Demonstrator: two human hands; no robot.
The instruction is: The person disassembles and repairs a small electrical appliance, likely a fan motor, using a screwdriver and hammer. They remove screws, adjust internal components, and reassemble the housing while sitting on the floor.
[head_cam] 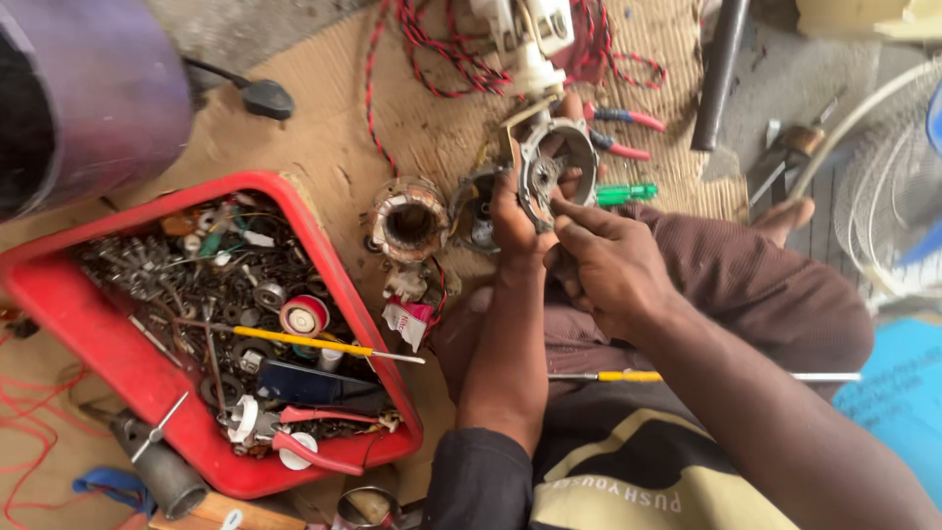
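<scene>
— Hands first: what are they on?

— Left hand [517, 218] is wrapped around a round grey metal motor housing [555, 167], gripping it from the left edge and holding it up over the lap, open face toward the camera. Right hand [605, 260] comes in from below, its fingers [574, 214] pinched at the lower rim of the same housing, near the small hub in the middle. Whether they hold a small part there I cannot tell.

— And around it?

— Just left of the housing, on the brown cardboard sheet [324, 137], stands a copper-wound stator [408, 218], upright with its bore showing. A second dark motor piece [476, 211] sits between the stator and the left hand, partly hidden. Red-and-black twisted wire [432, 54] loops across the top of the cardboard.

— Tools?

— A green-handled screwdriver [626, 193] lies just right of the housing, with red-handled pliers [620, 132] above it. A yellow-handled screwdriver [628, 376] rests across the person's lap.

— That red thing on the left?

— A red plastic tray [118, 368] full of screws, bearings and bits, with another yellow screwdriver [314, 344] laid over it and red-handled cutters [314, 453] at its near edge. It sits well apart from the hands.
</scene>
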